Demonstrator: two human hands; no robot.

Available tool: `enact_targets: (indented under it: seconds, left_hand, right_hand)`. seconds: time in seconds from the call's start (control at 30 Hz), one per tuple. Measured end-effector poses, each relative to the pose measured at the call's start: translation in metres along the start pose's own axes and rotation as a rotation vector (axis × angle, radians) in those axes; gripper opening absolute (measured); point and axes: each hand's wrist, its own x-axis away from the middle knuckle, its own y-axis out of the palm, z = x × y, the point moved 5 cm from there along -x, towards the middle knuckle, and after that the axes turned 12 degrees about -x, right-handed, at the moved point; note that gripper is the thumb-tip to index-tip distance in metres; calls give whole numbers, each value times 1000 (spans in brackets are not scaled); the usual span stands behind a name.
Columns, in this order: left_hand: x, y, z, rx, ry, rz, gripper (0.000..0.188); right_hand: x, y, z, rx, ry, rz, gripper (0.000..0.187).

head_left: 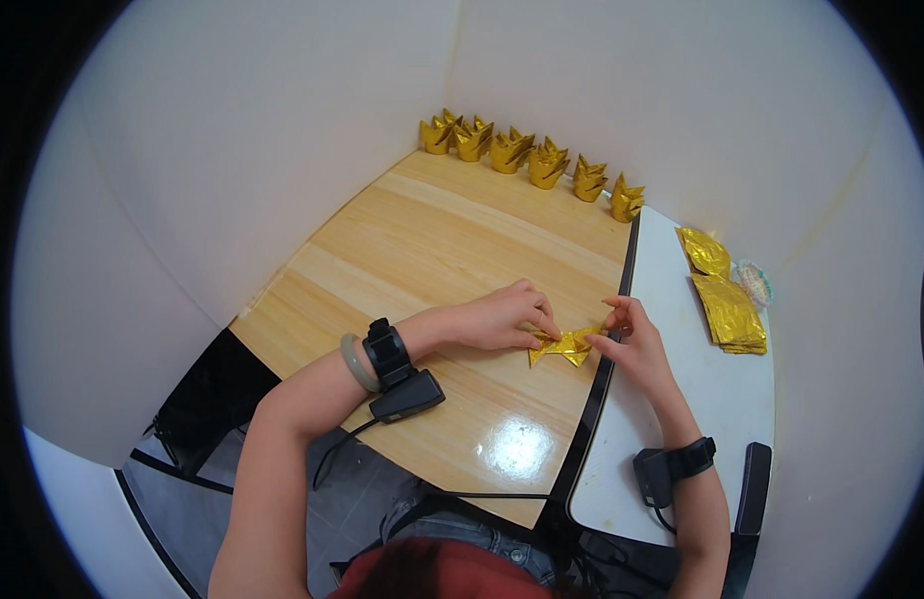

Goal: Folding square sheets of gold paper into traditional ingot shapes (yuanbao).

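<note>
A small folded piece of gold foil paper (563, 346), with pointed ends, lies near the right edge of the wood-grain table. My left hand (509, 316) has its fingertips closed on the left end of the foil. At the right end, my right hand (636, 344) has its thumb below and curled fingers above, closing on the foil's tip. Part of each end is hidden by my fingers. At the back of the table stands a row of several folded gold foil pieces (510, 151) with spiky, crown-like tops.
Stacks of flat gold foil sheets (731, 317) lie on the white table (622, 464) at right, beside a beaded round item (753, 283). A dark gap separates the two tables. Pale walls close in the back and sides. Black wrist devices (389, 357) with cables sit on both my arms.
</note>
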Motion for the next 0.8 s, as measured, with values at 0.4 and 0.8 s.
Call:
enact_targets:
  seconds: [0.4, 0.8]
  left_hand:
    - [1, 2, -10, 38, -69, 20, 29]
    - [2, 1, -13, 104, -118, -45, 30]
  right_hand:
    - [15, 28, -34, 331, -449, -46, 7]
    - [18, 33, -41, 395, -534, -79, 12]
